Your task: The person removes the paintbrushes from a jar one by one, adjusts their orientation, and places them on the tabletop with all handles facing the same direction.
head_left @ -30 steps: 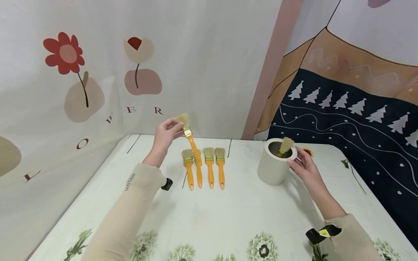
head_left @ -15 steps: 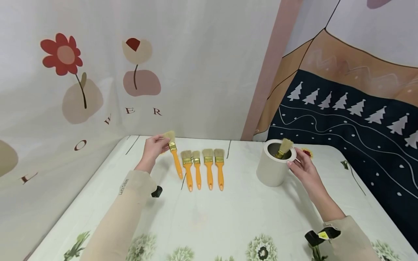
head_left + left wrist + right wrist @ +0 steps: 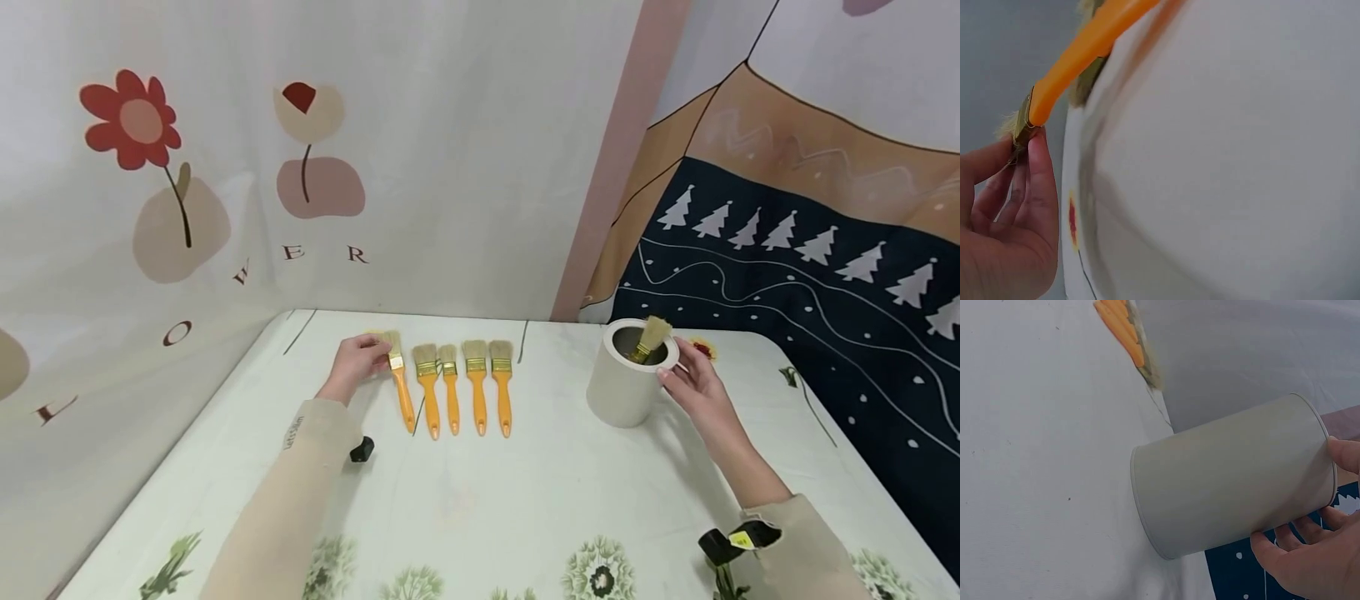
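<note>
My left hand (image 3: pixel 356 365) pinches a paintbrush (image 3: pixel 402 390) by its metal band and pale bristles. The orange handle points toward me, low over the table, left of a row of several similar paintbrushes (image 3: pixel 452 393). In the left wrist view, thumb and fingertips meet at the brass-coloured band, and the handle (image 3: pixel 1082 56) slants up and away. On the right stands a light grey cylindrical container (image 3: pixel 624 393) with a thick rim. Another paintbrush (image 3: pixel 651 338) leans inside it, bristles up, its handle hidden. My right hand (image 3: pixel 705 396) grips the container's right side near the rim.
The table wears a white cloth (image 3: pixel 480 508) printed with green flowers. Close behind its back edge hangs a pale printed curtain (image 3: pixel 465 167). A dark blue cloth with white trees (image 3: pixel 780 275) hangs at the right.
My left hand has carried the paintbrush left and down from above the row to a spot at the row's left end. The right hand and container have stayed put.
</note>
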Motion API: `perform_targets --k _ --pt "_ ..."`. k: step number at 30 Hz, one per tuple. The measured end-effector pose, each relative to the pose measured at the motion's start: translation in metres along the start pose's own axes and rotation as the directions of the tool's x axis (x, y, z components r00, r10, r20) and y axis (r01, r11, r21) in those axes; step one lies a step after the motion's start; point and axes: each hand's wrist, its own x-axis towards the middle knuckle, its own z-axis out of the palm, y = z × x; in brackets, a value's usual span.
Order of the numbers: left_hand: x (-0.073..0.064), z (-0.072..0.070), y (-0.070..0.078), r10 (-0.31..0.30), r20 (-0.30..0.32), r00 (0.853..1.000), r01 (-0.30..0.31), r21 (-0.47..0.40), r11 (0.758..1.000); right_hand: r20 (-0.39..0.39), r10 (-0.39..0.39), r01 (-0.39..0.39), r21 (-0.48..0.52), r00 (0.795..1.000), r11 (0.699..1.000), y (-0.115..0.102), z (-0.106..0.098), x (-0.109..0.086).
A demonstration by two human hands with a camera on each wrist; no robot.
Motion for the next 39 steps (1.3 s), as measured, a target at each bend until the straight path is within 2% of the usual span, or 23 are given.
perform_targets --k 6,10,14,16,18,23,25,28,32,35,39 --pt "0.006 0.008 -0.006 -0.046 -0.001 0.999 0.046 0.031 0.998 -0.010 0.000 0.000 -0.012 1.000 1.000 -0.003 -0.001 0.000" --pt "0.007 0.009 -0.014 -0.066 -0.024 0.998 0.068 0.099 0.993 0.003 0.005 -0.005 -0.005 1.000 1.000 -0.001 0.000 -0.001" --pt "0.007 0.011 -0.017 0.016 -0.075 0.997 0.002 0.239 0.971 0.004 -0.010 0.010 -0.008 1.000 1.000 0.000 0.000 -0.002" --pt "0.007 0.014 -0.015 0.088 -0.102 0.991 -0.050 0.328 0.943 -0.005 -0.010 0.010 -0.006 1.000 1.000 0.000 0.000 -0.002" --pt "0.007 0.017 -0.014 0.125 -0.138 0.982 -0.067 0.368 0.928 -0.012 -0.009 0.009 -0.002 1.000 1.000 -0.001 0.000 -0.002" --pt "0.005 0.021 -0.008 0.056 -0.223 0.973 0.013 0.299 0.954 -0.008 -0.005 0.005 0.013 1.000 1.000 -0.001 0.001 -0.002" --pt "0.003 0.022 -0.004 0.062 -0.245 0.967 0.010 0.284 0.959 -0.008 -0.003 0.003 0.011 1.000 1.000 0.000 0.001 -0.002" --pt "0.000 0.026 0.006 0.137 -0.244 0.960 -0.069 0.269 0.961 -0.013 0.000 0.000 0.004 1.000 1.000 0.001 0.002 -0.003" --pt "-0.005 0.041 0.029 0.209 -0.201 0.957 -0.175 0.171 0.970 -0.014 0.006 -0.006 0.002 1.000 1.000 0.001 0.003 -0.003" --pt "-0.010 0.059 0.050 0.239 -0.151 0.959 -0.233 0.057 0.971 -0.011 0.004 -0.004 0.004 1.000 1.000 0.000 0.003 -0.003" --pt "-0.016 0.092 0.077 0.287 -0.087 0.954 -0.295 -0.089 0.951 -0.017 0.007 -0.006 0.016 1.000 1.000 0.000 0.004 -0.002"
